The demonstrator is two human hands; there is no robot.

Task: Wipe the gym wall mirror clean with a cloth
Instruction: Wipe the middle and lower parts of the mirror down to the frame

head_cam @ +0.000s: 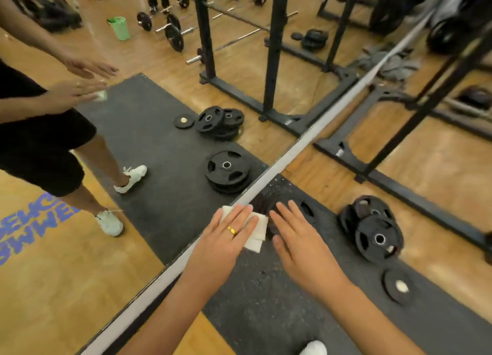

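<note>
The wall mirror [149,147] fills the left half of the head view, and its white lower frame strip [282,164] runs diagonally across. A folded white cloth [259,231] lies at the foot of the mirror beside that strip. My left hand [226,237], wearing a gold ring, presses flat on the cloth with straight fingers. Just to its right, my right hand [300,242] is spread flat with nothing in it, over a black weight plate [306,211] on the mat. The mirror reflects my body, both hands and the cloth at the upper left.
A black rubber mat [266,301] lies along the mirror on the wooden floor. On it, to the right, are a stack of weight plates [378,237] and a small plate [398,285]. A black rack [399,189] stands further right. My white shoe [315,348] shows at the bottom.
</note>
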